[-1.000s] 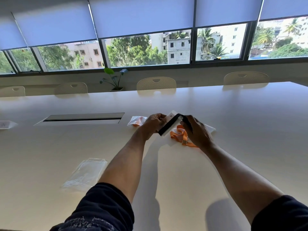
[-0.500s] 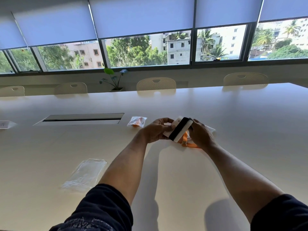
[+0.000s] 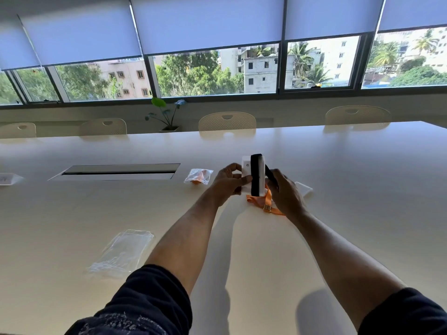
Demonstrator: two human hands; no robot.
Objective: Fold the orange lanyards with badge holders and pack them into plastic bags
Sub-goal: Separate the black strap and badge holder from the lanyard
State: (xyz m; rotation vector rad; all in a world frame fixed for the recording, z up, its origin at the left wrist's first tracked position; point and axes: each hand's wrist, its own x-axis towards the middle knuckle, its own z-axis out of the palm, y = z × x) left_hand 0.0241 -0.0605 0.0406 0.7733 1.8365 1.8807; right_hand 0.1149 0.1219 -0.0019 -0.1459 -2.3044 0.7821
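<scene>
My left hand (image 3: 228, 183) grips a white badge holder (image 3: 248, 175) held upright above the table. A black strap (image 3: 256, 174) runs round the holder, and my right hand (image 3: 285, 193) pinches the strap's free end on the right side. An orange lanyard (image 3: 264, 204) with a metal clasp lies on the table under both hands. A packed plastic bag (image 3: 198, 176) with orange inside lies to the left of my left hand. A stack of empty clear plastic bags (image 3: 122, 253) lies near my left elbow.
The long white table (image 3: 350, 189) has a recessed cable slot (image 3: 116, 171) at the left. A white piece (image 3: 303, 189) lies behind my right hand. Another small bag (image 3: 7, 178) sits at the far left edge. Chairs (image 3: 227, 120) and a potted plant (image 3: 167, 114) stand beyond the table.
The badge holder has turned from a slant to upright and risen a little. Both hands stayed on it, the right hand still at the black strap.
</scene>
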